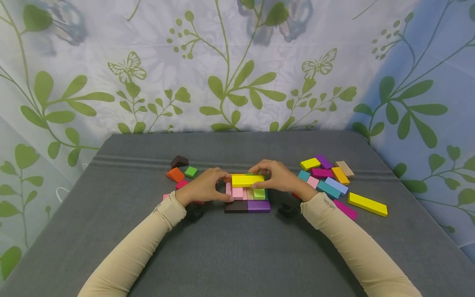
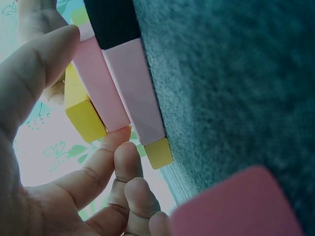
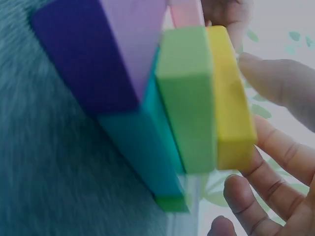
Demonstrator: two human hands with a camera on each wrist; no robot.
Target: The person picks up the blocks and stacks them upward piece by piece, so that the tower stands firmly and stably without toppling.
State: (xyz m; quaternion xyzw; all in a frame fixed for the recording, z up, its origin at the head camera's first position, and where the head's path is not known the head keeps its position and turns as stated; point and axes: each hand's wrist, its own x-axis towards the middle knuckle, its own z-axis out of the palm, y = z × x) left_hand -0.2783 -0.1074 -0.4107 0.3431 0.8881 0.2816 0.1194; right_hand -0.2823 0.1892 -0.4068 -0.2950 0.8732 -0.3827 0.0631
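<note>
A low stack of coloured wooden blocks stands mid-table, with a black block [image 1: 236,206] and a purple block [image 1: 259,206] along its near side. On top, a yellow block [image 1: 247,181] lies crosswise over a pink block [image 2: 101,81] and a light green block [image 3: 187,93]. My left hand [image 1: 208,185] pinches the upper left pink block lengthwise, thumb at its near end and forefinger at its far end. Thumb in front and fingers behind, my right hand [image 1: 276,175] grips the yellow block near its right end. A teal block [image 3: 142,142] shows below the light green one.
Loose blocks lie right of the stack, among them a long yellow block [image 1: 367,204], a teal block [image 1: 328,189] and a magenta block [image 1: 345,209]. At left are a dark brown block [image 1: 179,161], an orange block [image 1: 175,174] and a green block [image 1: 191,171]. A patterned curtain [image 1: 237,62] hangs behind.
</note>
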